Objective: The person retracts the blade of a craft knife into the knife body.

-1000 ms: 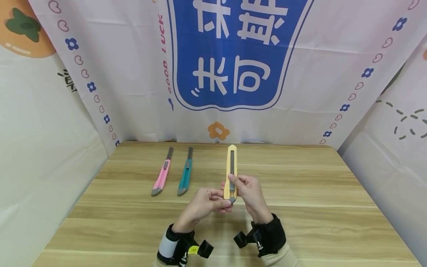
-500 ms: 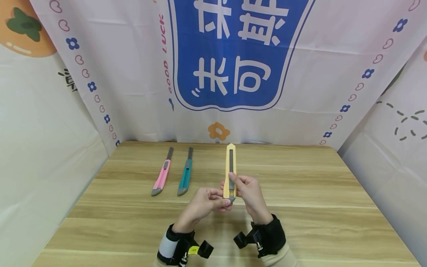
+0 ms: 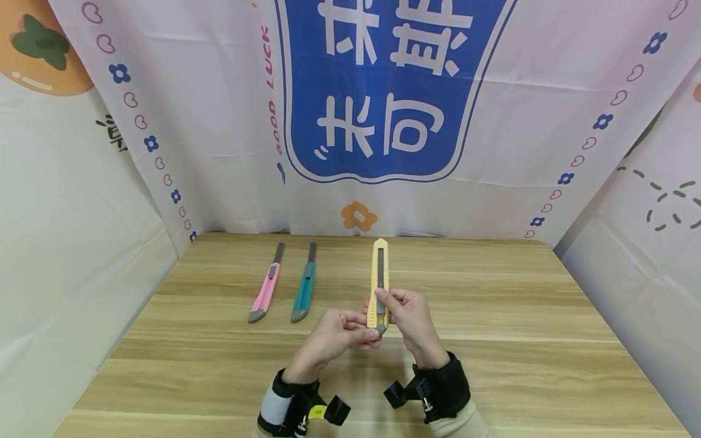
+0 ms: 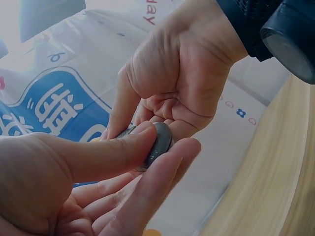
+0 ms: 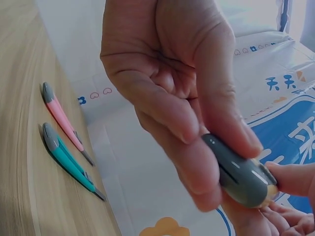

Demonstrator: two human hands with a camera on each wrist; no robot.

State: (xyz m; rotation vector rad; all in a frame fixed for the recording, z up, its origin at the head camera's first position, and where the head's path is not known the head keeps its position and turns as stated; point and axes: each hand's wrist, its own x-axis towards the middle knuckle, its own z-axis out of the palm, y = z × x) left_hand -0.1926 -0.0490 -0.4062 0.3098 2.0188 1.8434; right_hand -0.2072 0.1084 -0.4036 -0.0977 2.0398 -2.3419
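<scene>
Steadying the grey end cap seemed wise for any push on the slider, as the yellow cutter was held over the table, right of the teal cutter, pinched low between closed-in thumb and fingers of the left hand, higher by those of the right hand.

Bright head view, dimmer wrist views

That yellow cutter looks smooth plastic, its grey end cap glossy; the tabletop shows wood grain, the far backdrop creased cloth.
</scene>
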